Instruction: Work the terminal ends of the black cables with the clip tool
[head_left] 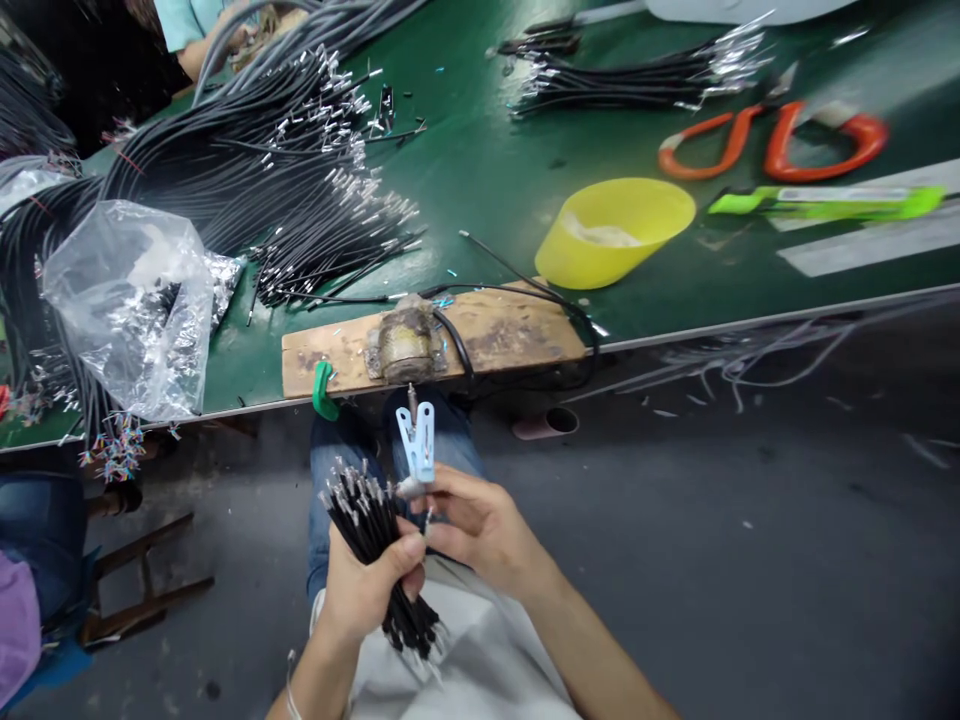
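My left hand is wrapped round a bundle of short black cables, silvery tips up and pale wire ends down, above my lap. Close beside it, my right hand has its thumb and fingers drawn together at a thin silvery cable end; part of that grip is hidden. Right above these fingers a light blue clothes peg hangs at the metal shaft of a small, grimy motor. The motor sits on a wooden board at the table edge.
Long black cables and a clear plastic bag cover the table's left. To the right lie a yellow cup, orange-handled scissors, a green cutter and another cable bundle. A person's arm shows at top left.
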